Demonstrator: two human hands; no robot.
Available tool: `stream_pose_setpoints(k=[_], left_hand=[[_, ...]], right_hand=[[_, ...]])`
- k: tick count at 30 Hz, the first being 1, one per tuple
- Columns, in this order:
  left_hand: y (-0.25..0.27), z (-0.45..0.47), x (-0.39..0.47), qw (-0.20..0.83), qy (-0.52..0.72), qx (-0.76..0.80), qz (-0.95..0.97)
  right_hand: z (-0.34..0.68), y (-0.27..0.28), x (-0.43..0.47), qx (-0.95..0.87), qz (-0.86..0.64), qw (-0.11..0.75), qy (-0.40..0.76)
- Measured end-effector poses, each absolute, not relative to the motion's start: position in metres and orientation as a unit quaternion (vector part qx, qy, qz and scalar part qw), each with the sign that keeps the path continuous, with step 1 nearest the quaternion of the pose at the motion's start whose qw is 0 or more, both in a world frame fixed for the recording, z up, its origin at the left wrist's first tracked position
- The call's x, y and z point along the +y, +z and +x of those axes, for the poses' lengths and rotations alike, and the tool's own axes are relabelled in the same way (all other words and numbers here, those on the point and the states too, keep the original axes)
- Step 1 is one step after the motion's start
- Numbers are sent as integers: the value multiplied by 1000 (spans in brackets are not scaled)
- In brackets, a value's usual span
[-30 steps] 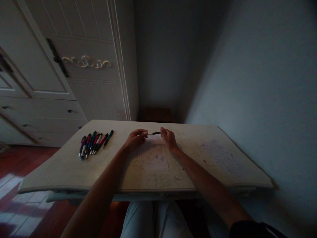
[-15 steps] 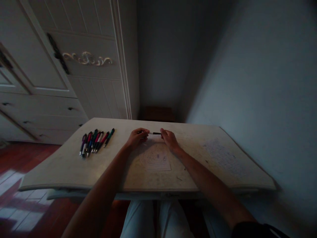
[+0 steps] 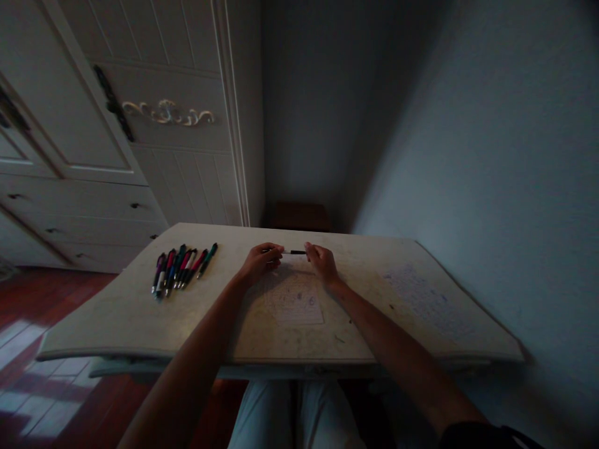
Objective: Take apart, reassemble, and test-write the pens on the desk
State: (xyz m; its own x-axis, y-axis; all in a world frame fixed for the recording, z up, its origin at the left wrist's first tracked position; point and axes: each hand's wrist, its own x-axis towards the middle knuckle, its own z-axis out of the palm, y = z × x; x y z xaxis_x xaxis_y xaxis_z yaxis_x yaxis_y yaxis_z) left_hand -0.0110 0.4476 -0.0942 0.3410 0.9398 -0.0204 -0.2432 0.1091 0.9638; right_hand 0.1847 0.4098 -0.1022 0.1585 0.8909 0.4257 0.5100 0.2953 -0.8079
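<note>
A slim pen (image 3: 296, 252), pale toward the left and black toward the right, lies level between my two hands. My left hand (image 3: 262, 260) is closed on its pale end. The black end sits pinched in the thumb and fingers of my right hand (image 3: 321, 262). How much of the pen the fingers cover is hidden. Just below the hands, a sheet of paper (image 3: 299, 312) with handwriting and a few larger marks lies on the table.
On the left of the white table (image 3: 196, 330) lies a bunch of several colored pens (image 3: 180, 268). Pen scribbles (image 3: 421, 299) cover the tabletop at right. A white cabinet (image 3: 182, 181) stands behind on the left, and a wall (image 3: 491, 187) borders the right.
Both hands and the pen stay almost in place, with the hands very slightly farther right in the picture. The whole view has shifted a little.
</note>
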Motion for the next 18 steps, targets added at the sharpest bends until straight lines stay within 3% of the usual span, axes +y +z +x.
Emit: stream_pose_setpoints(k=[18], left_hand=[[-98,-11,449,629,456,362,515]], right_hand=[[183,-101,410,-632,-554,513,173]])
